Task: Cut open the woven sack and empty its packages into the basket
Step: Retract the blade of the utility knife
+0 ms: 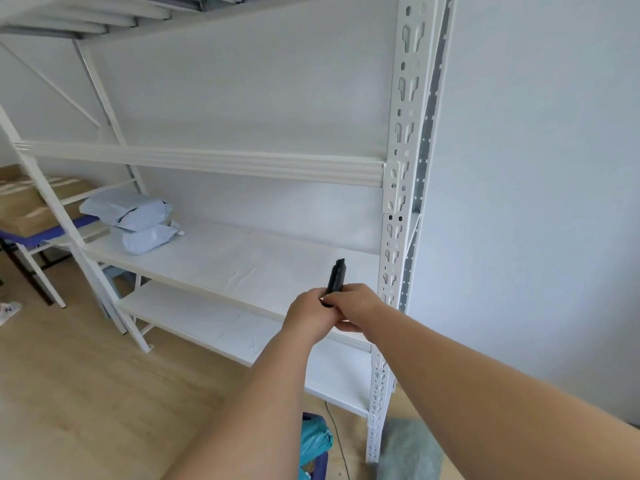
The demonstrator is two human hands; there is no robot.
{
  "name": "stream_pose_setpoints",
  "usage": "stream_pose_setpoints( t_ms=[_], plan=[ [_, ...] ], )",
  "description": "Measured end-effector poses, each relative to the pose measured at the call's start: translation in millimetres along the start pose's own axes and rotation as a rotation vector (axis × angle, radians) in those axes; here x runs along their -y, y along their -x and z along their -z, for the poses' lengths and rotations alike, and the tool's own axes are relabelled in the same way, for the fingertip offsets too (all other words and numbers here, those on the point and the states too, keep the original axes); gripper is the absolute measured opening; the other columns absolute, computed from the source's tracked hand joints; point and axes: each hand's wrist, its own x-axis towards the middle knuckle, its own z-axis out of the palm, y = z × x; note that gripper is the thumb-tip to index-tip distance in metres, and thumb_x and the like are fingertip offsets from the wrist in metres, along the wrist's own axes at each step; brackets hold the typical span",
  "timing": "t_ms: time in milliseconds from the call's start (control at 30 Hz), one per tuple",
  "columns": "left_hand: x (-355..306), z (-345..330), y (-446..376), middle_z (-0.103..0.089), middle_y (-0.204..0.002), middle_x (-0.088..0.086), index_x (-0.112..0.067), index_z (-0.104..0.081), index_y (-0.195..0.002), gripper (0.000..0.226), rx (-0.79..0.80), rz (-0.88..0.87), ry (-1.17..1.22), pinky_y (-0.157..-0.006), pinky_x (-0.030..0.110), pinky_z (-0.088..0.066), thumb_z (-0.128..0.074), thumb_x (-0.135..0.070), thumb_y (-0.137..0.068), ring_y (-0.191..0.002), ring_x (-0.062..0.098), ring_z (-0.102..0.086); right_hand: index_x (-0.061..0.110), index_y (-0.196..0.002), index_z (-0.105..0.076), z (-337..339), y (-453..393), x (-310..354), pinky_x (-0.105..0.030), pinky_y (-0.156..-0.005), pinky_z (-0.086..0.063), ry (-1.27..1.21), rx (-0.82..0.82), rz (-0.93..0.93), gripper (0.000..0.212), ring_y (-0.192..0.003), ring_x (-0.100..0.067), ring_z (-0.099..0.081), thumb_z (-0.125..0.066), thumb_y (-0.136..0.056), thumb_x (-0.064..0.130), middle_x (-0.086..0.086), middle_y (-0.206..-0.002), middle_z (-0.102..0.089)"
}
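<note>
Both my hands meet over the front edge of the white shelf (242,261), near its right post. A black utility knife (336,274) sticks up from between them, handle end hidden in my fingers. My right hand (353,308) grips its lower part. My left hand (306,315) also pinches it from the left. No blade shows. At the bottom edge, between my forearms, a blue basket (320,462) holds a teal package (315,441). A grey-green woven sack (408,448) lies on the floor right of the shelf post.
Two pale blue mailer bags (135,220) lie stacked at the left end of the shelf. Cardboard boxes (24,202) rest on a blue-topped table at far left. A white wall (536,202) stands on the right. A thin black cable (337,434) runs across the wooden floor.
</note>
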Motion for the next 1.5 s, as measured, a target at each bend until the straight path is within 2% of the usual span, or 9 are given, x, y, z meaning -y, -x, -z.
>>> stream_pose_setpoints(
  t_ms=[100,167,367,633,733,967,1133,1300,1500],
  plan=[
    [2.2,4.1,-4.2,-0.066,-0.095,-0.004,-0.029,-0.062,-0.115,0.034,0.188,0.036,0.131,-0.07,0.023,-0.047,-0.065,-0.024,-0.082,-0.084,0.014,-0.059,0.008,-0.104,-0.064,9.2,-6.7,-2.6,-0.032,-0.077,-0.057,0.036,-0.046,-0.025,0.017,-0.077,-0.024,-0.062,-0.057,-0.088,0.009,-0.009,-0.084,-0.067],
    [3.9,4.5,-8.3,-0.068,-0.099,-0.002,-0.028,-0.062,-0.117,0.038,0.248,0.052,0.192,-0.071,0.022,-0.05,-0.071,-0.022,-0.081,-0.083,0.012,-0.06,0.007,-0.11,-0.063,17.0,-13.1,-6.3,-0.031,-0.074,-0.057,0.023,-0.053,-0.037,0.022,-0.082,-0.024,-0.065,-0.057,-0.089,0.011,-0.013,-0.099,-0.071],
    [6.9,-12.9,-29.4,-0.067,-0.095,-0.003,-0.027,-0.062,-0.122,0.042,0.111,0.019,0.189,-0.072,0.026,-0.05,-0.068,-0.013,-0.083,-0.083,0.016,-0.059,0.016,-0.126,-0.053,28.1,-33.7,-19.0,-0.026,-0.075,-0.058,-0.073,0.056,-0.007,0.042,-0.081,-0.014,-0.068,-0.065,-0.086,0.013,-0.002,-0.1,-0.071],
    [33.0,-39.3,-48.4,-0.068,-0.096,-0.003,-0.023,-0.068,-0.111,0.03,-0.096,-0.002,0.038,-0.077,0.03,-0.051,-0.067,-0.018,-0.081,-0.092,0.02,-0.065,0.014,-0.14,-0.045,17.4,-82.2,-46.9,-0.025,-0.068,-0.059,-0.096,0.029,-0.033,0.057,-0.085,-0.021,-0.068,-0.064,-0.087,0.006,-0.015,-0.115,-0.067],
    [51.3,-44.1,-71.8,-0.067,-0.101,-0.003,-0.022,-0.067,-0.112,0.032,-0.082,0.008,-0.007,-0.076,0.027,-0.05,-0.068,-0.02,-0.081,-0.093,0.018,-0.063,0.014,-0.142,-0.043,6.6,-104.4,-60.0,-0.029,-0.075,-0.059,-0.11,-0.021,-0.098,0.06,-0.088,-0.026,-0.069,-0.065,-0.086,0.009,-0.016,-0.112,-0.068],
    [88.2,-56.2,-141.7,-0.067,-0.103,-0.005,-0.021,-0.067,-0.111,0.03,0.049,-0.01,0.02,-0.082,0.034,-0.053,-0.068,-0.027,-0.081,-0.094,0.018,-0.063,0.016,-0.142,-0.042,-3.9,-161.0,-67.2,-0.023,-0.061,-0.056,-0.173,-0.168,-0.21,0.058,-0.083,-0.024,-0.064,-0.06,-0.088,0.002,-0.019,-0.116,-0.066],
    [111.7,-65.9,-182.3,-0.067,-0.103,-0.008,-0.022,-0.065,-0.111,0.032,0.106,0.002,0.026,-0.08,0.031,-0.053,-0.069,-0.03,-0.08,-0.09,0.014,-0.064,0.02,-0.141,-0.045,-14.9,-197.9,-80.9,-0.031,-0.074,-0.058,-0.172,-0.241,-0.281,0.058,-0.096,-0.026,-0.067,-0.059,-0.088,0.002,-0.016,-0.114,-0.067],
    [129.1,-81.7,-207.4,-0.065,-0.103,-0.006,-0.026,-0.066,-0.109,0.027,0.1,0.025,0.002,-0.073,0.033,-0.056,-0.066,-0.025,-0.082,-0.083,0.014,-0.066,0.021,-0.132,-0.056,-17.4,-218.5,-94.5,-0.027,-0.073,-0.057,-0.24,-0.19,-0.325,0.051,-0.104,-0.02,-0.067,-0.055,-0.086,-0.001,-0.008,-0.112,-0.07],
    [149.2,-92.2,-229.8,-0.054,-0.111,-0.007,-0.031,-0.061,-0.114,0.034,0.087,0.062,-0.03,-0.082,0.033,-0.053,-0.064,-0.017,-0.083,-0.095,0.014,-0.062,0.026,-0.124,-0.06,-28.0,-241.3,-110.7,-0.029,-0.08,-0.056,-0.305,-0.146,-0.362,0.055,-0.109,-0.013,-0.065,-0.051,-0.081,-0.008,0.009,-0.101,-0.075]
  ],
)
